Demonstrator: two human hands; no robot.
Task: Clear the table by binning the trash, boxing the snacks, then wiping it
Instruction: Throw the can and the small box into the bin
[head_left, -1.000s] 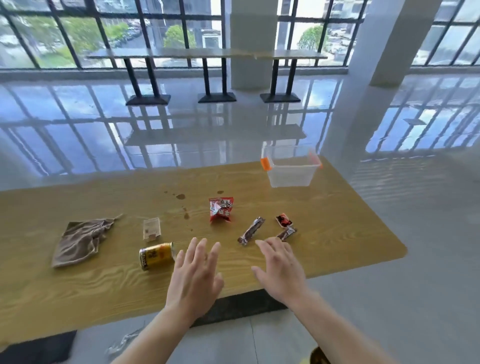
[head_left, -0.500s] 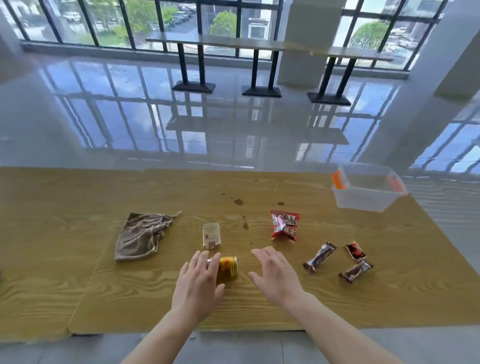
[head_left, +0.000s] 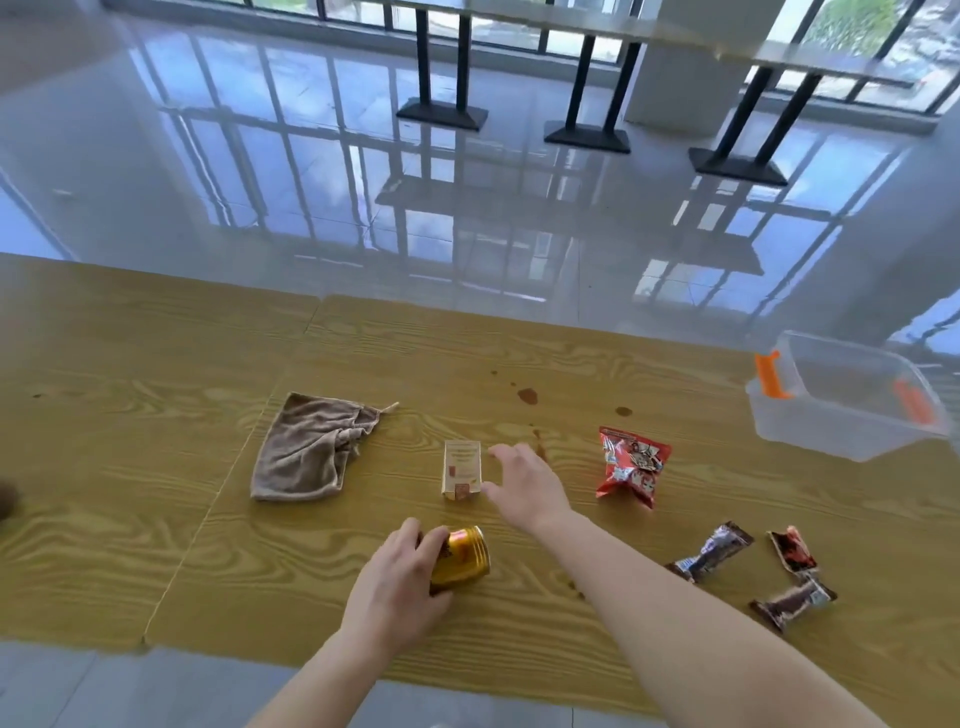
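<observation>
A glossy tiled floor mirrored the window frames, and in front of it ran the wood-grain desk (head_left: 156, 545), its near edge cut off at the bottom of the view. The left hand (head_left: 397, 584) was down on the gold can (head_left: 460, 557), which lay on its side near the front edge; fingers (head_left: 410, 535) wrapped over its far end, so the label was mostly hidden and what showed could not be read. The right hand (head_left: 524, 480) reached just beside the small carton (head_left: 461, 469), thumb and fingers spread either side of its right edge; whether they actually touched it was hard to tell. The carton's print was too small to read. Left of it lay one crumpled brown cloth (head_left: 306, 452). Right of the hand sat one red snack bag (head_left: 631, 465), graphics blurred. Further right, near the front: three small wrapped snacks, a dark bar wrapper (head_left: 711, 551), a red-and-black packet (head_left: 792, 553) and another dark bar wrapper (head_left: 792, 603), with no lettering legible. At the far right stood one clear plastic box (head_left: 841, 415) with orange clips, lid off, its right side clipped by the frame. A few brown spill spots (head_left: 527, 395) dotted the desk behind the carton.
</observation>
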